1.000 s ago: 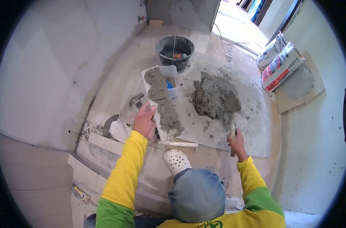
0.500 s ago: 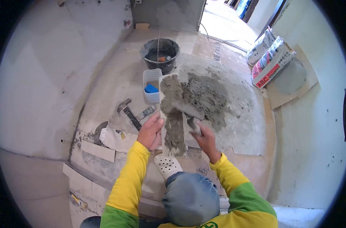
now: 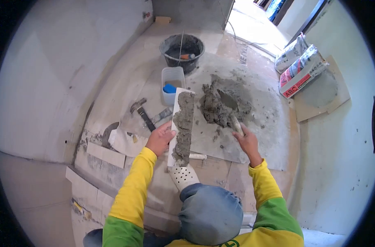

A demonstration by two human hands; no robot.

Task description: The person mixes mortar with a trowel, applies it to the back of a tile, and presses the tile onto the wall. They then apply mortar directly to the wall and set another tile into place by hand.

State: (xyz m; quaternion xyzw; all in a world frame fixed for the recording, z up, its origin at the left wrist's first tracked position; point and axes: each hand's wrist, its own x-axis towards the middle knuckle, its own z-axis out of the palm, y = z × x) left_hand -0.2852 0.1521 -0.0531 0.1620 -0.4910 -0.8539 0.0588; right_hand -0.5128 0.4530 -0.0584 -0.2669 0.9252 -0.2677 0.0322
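The left hand (image 3: 159, 139) grips a mortar-coated tile strip (image 3: 184, 123) above the floor sheet's (image 3: 261, 144) near-left edge. The right hand (image 3: 248, 142) clasps a trowel (image 3: 233, 110) in the sheet's mortar pile (image 3: 220, 101); bags (image 3: 303, 70) lean on the right wall (image 3: 340, 140).

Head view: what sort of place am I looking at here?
Probably a room under renovation, judging by the heap of wet mortar, the mortar-stained bucket and the bags marked ABC.
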